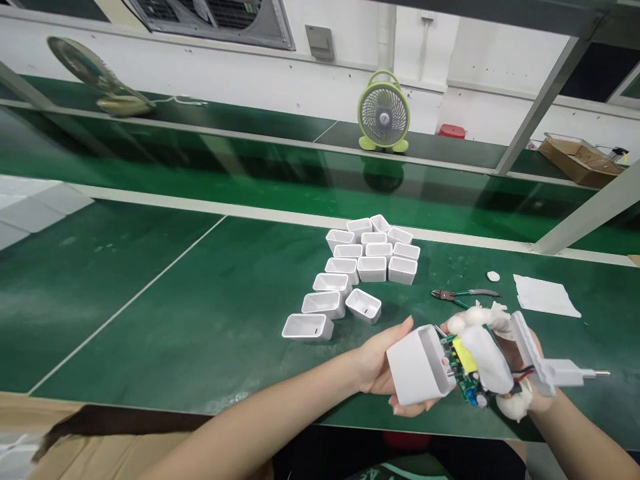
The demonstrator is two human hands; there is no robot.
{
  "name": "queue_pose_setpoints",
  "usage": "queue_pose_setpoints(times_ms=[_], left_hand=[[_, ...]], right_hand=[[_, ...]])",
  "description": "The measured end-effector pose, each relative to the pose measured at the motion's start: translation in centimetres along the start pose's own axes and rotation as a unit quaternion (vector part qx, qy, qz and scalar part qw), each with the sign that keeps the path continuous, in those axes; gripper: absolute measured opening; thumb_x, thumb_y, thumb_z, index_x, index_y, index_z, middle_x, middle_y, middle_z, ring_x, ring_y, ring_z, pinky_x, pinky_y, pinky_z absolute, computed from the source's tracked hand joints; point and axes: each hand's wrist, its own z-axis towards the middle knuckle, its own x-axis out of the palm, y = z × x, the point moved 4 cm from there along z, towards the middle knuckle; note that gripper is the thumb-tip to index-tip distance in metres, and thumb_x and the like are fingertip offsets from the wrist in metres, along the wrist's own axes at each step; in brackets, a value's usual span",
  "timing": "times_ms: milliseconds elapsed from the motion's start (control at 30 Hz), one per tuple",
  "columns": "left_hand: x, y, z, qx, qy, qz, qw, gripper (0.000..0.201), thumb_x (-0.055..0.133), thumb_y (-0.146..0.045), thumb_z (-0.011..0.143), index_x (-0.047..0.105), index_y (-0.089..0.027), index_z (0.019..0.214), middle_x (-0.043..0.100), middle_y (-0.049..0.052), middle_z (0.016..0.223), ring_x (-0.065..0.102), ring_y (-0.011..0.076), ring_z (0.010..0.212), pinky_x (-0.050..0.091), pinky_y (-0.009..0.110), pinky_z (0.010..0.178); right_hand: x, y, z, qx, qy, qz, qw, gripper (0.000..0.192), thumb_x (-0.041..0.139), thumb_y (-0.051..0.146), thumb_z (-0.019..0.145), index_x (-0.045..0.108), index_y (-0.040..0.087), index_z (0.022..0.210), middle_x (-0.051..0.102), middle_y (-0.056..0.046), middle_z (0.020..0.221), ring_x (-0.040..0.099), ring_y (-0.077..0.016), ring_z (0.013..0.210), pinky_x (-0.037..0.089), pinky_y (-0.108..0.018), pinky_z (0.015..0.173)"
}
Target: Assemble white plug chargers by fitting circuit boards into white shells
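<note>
Overhead, white wall; below, green bench, green fan.

The left half of the counter lies bare, giving wide room to sweep a hand across. A cluster of white shells blocks the middle, running from the far edge strip down toward the left hand. Right of that cluster, pliers, a small white disc and a paper sheet lie scattered just beyond the right hand, with narrow gaps between them. A slanted frame post crosses the far right corner.
</note>
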Motion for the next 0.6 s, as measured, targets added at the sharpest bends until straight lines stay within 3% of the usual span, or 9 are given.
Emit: queue_pose_setpoints(times_ms=[167, 300, 433, 600], left_hand=[[-0.2, 0.2, -0.3, 0.028, -0.062, -0.038, 0.997, 0.072, 0.07, -0.081, 0.06, 0.063, -0.012, 0.079, 0.058, 0.004, 0.057, 0.034, 0.0085, 0.034, 0.024, 0.02, 0.038], [-0.3, 0.5, -0.3, 0.027, -0.073, -0.033, 0.996, 0.072, 0.07, -0.079, 0.061, 0.066, -0.011, 0.082, 0.058, 0.004, 0.058, 0.037, 0.0099, 0.035, 0.023, 0.019, 0.037], [-0.8, 1.0, -0.3, 0.026, -0.086, -0.046, 0.995, 0.069, 0.066, -0.076, 0.069, 0.07, -0.009, 0.087, 0.053, 0.002, 0.052, 0.025, 0.0059, 0.032, 0.019, 0.018, 0.038], [-1.5, 1.3, 0.0, 0.015, -0.093, -0.066, 0.993, 0.069, 0.07, -0.073, 0.069, 0.073, -0.006, 0.088, 0.06, 0.006, 0.057, 0.044, 0.0117, 0.042, 0.033, 0.022, 0.046]], right_hand=[[1.2, 1.2, 0.8, -0.024, 0.026, -0.044, 0.998, 0.067, 0.086, 0.051, 0.069, 0.064, 0.038, 0.131, 0.072, -0.01, 0.116, 0.068, -0.0347, 0.109, 0.052, -0.052, 0.1], [0.9, 1.0, 0.6, -0.031, 0.007, -0.095, 0.995, 0.063, 0.086, 0.055, 0.068, 0.069, 0.035, 0.125, 0.072, -0.012, 0.118, 0.066, -0.0363, 0.114, 0.05, -0.052, 0.102], [0.6, 0.6, 0.2, -0.038, 0.027, -0.124, 0.991, 0.067, 0.082, 0.062, 0.07, 0.067, 0.033, 0.129, 0.071, -0.014, 0.118, 0.064, -0.0365, 0.116, 0.045, -0.055, 0.107], [1.0, 1.1, 0.5, -0.074, 0.064, -0.147, 0.984, 0.065, 0.079, 0.054, 0.078, 0.061, 0.031, 0.136, 0.069, -0.015, 0.123, 0.061, -0.0366, 0.121, 0.046, -0.057, 0.105]])
